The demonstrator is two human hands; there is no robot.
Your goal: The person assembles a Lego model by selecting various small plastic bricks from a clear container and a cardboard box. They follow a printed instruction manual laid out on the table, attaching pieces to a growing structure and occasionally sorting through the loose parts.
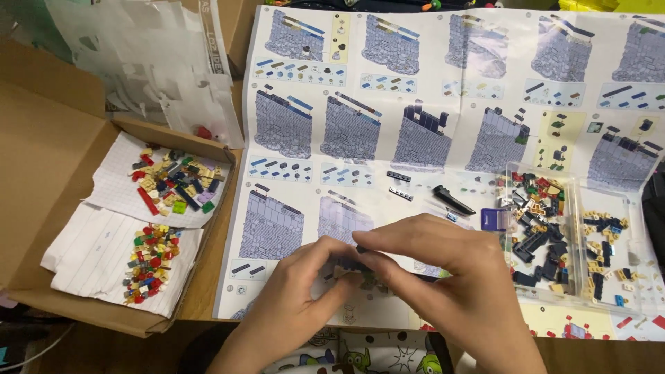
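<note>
Both my hands meet over the lower middle of a large unfolded building instruction sheet [443, 90]. My left hand [294, 305] and my right hand [450, 277] pinch a small dark brick assembly [360, 266] between their fingertips; most of it is hidden by my fingers. Just beyond my right hand lie a black curved piece [454, 199], two small dark plates [400, 185] and a purple block [493, 219] on the sheet.
A clear plastic tray [575, 235] of dark, red and tan bricks stands at the right. At the left, an open cardboard box [48, 173] holds two paper sheets with piles of small coloured bricks [173, 183]. Crumpled plastic bags [159, 62] lie at the back left.
</note>
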